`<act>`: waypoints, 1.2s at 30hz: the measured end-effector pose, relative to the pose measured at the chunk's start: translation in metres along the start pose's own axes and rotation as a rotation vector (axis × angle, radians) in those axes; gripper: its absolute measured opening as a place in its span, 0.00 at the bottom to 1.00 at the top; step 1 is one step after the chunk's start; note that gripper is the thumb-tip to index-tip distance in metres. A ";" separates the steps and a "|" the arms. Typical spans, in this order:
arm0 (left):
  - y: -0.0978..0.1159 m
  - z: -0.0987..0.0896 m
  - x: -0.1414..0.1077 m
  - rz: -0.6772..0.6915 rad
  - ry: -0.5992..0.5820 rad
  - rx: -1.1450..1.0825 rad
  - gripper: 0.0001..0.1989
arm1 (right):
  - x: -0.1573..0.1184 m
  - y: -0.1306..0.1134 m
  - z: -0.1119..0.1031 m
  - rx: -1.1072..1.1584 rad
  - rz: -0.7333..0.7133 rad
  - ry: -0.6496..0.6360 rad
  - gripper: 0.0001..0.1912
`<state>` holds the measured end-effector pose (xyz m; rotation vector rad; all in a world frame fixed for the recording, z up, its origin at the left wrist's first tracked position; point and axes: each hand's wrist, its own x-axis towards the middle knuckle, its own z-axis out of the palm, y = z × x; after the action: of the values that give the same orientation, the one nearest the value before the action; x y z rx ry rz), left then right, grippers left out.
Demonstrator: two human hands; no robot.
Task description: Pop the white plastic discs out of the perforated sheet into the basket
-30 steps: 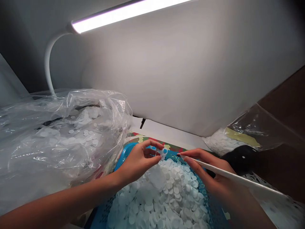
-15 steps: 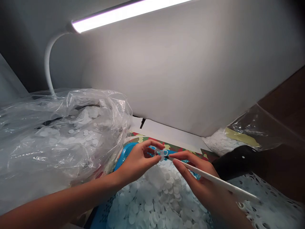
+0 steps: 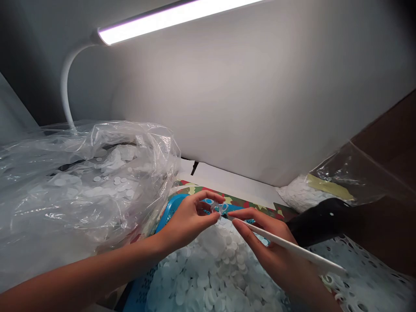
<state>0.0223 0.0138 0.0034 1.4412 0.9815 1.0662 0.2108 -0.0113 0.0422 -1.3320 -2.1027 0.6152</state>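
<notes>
Between the thumb and fingers of my left hand is a small clear plastic piece with round holes. My right hand is closed in a pen grip around a long, thin white tool. The tool's tip points at the plastic piece; whether it touches is too small to tell. Below both hands, a blue basket with perforated sides is heaped with white translucent discs.
A large clear plastic bag with white discs fills the left. At right are a smaller bag of white bits, a black rounded object and white perforated sheets. A lit lamp hangs above.
My right hand and the white tool have shifted slightly left. The clear plastic piece has tilted in my left hand, which stays in place.
</notes>
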 end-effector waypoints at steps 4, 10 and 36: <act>0.001 0.000 0.000 -0.004 -0.006 -0.017 0.10 | 0.000 -0.001 0.000 0.002 0.003 -0.002 0.10; 0.002 0.001 0.000 -0.015 -0.005 -0.026 0.11 | -0.001 0.000 0.004 0.004 -0.012 0.030 0.11; 0.000 0.000 0.002 -0.058 0.027 -0.016 0.10 | -0.001 0.012 0.017 -0.026 -0.132 0.125 0.08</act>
<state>0.0233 0.0156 0.0035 1.3808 1.0259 1.0517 0.2074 -0.0093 0.0219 -1.2018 -2.0830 0.4391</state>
